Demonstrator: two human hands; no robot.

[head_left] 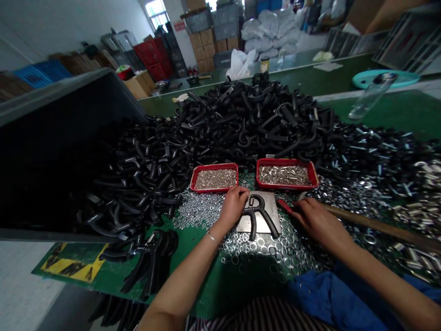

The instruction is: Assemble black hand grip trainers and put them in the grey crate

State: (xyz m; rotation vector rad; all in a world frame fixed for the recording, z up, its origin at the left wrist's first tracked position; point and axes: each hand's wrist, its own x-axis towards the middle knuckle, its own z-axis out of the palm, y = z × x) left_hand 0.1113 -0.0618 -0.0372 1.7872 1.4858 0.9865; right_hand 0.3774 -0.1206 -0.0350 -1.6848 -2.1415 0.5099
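Observation:
A black hand grip exerciser (258, 216) lies on a steel plate (265, 225) in front of me. My left hand (234, 207) rests on the grip's top end, fingers curled over it. My right hand (319, 221) is to the right of the plate and pinches a small red-handled tool (284, 206) whose tip points toward the grip. A long wooden handle (379, 226) runs off to the right beyond that hand, with its head hidden behind my fingers. Loose steel washers (262, 250) lie around the plate.
Two red trays (213, 177) of small steel parts stand just beyond the plate, beside a second tray (287, 173). A large heap of black grip handles (241, 124) rises behind them. A big dark bin (51, 156) fills the left side. Finished grips (151, 262) lie at the green table's front-left.

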